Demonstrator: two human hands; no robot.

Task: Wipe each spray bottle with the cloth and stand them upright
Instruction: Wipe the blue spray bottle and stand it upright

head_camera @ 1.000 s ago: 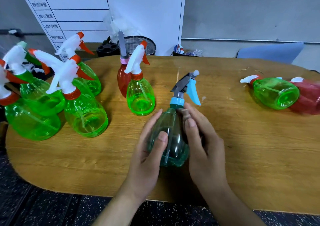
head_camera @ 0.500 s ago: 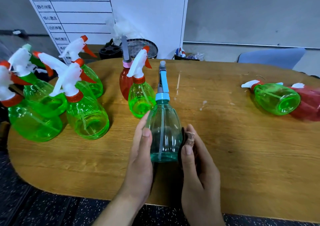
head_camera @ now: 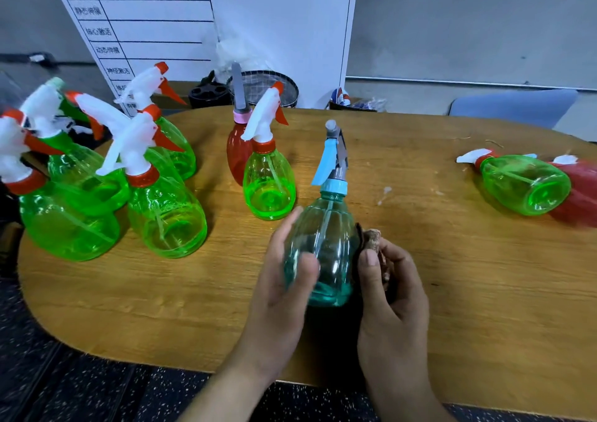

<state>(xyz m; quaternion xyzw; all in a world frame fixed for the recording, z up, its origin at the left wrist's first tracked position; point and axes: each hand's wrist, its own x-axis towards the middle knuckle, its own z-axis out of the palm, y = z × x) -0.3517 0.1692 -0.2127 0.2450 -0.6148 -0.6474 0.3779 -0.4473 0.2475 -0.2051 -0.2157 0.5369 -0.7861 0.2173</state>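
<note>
1. A teal spray bottle (head_camera: 323, 247) with a pale blue trigger stood upright near the front edge of the wooden surface (head_camera: 452, 308); it serves as the landmark here.
2. The left hand (head_camera: 281, 292) gripped the teal bottle's left side, thumb curled across its front and fingers reaching behind.
3. The right hand (head_camera: 392, 295) sat against the bottle's right side, its fingers curled around a brown-and-dark cloth (head_camera: 371, 244); the cloth touched the bottle's wall.
4. Just behind and left of the teal bottle stood a green bottle (head_camera: 269, 186) with a white sprayer; a red bottle (head_camera: 237, 153) stood just behind that one.
5. Farther left of the teal bottle, a cluster of green bottles (head_camera: 164, 215) stood upright, close together.
6. Well to the right of the teal bottle, a green bottle on its side (head_camera: 525, 184) lay touching a red bottle on its side (head_camera: 578, 195).
</note>
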